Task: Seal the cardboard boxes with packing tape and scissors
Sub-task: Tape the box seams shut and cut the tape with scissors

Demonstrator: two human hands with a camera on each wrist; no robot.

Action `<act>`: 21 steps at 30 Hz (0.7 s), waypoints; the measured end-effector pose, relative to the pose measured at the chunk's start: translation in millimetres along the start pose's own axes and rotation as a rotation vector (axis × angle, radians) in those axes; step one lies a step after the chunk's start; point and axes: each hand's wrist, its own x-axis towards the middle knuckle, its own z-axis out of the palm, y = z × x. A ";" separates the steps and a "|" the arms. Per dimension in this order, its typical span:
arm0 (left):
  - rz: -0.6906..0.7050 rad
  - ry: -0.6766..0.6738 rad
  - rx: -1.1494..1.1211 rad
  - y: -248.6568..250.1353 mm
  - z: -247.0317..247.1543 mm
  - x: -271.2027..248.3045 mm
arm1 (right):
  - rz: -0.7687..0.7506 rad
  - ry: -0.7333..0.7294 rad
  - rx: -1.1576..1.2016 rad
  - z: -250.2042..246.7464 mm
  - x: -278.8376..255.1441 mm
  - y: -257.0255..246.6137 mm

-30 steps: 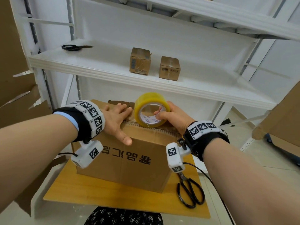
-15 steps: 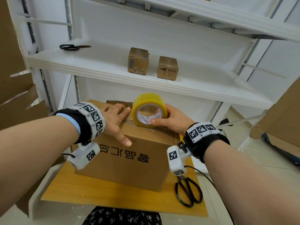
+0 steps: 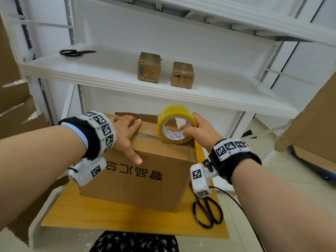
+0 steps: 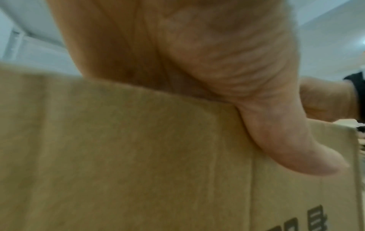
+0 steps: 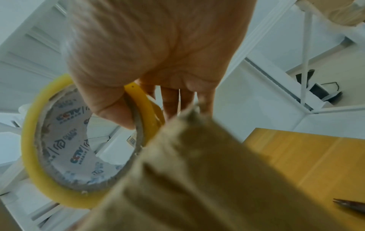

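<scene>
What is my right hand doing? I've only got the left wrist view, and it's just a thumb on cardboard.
Observer: The right hand grips a yellow tape roll standing on edge on top of the box, thumb inside the core.
Operator: Any tape on the seam yet?
Observer: A glossy strip seems to run from the roll toward the left hand, which presses flat on the box top.
Operator: Where are the scissors?
Observer: Black scissors lie on the wooden board, right of the box. A second pair lies on the shelf.
</scene>
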 end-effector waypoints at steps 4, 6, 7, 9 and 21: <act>-0.035 -0.026 0.058 16.8 -3.6 2.7 | 0.008 -0.007 0.010 1.5 -2.1 -3.4; -0.002 -0.020 0.039 29.8 -3.8 4.9 | 0.011 -0.014 0.014 2.2 -2.8 -5.2; 0.020 -0.010 0.027 35.3 -4.1 6.6 | 0.010 -0.015 0.011 2.6 -2.8 -5.6; 0.040 0.002 -0.003 40.5 -3.7 10.5 | 0.007 -0.013 0.010 3.4 -3.0 -5.7; 0.057 0.056 0.055 41.2 -2.9 8.6 | -0.001 -0.008 0.025 6.5 -4.4 2.3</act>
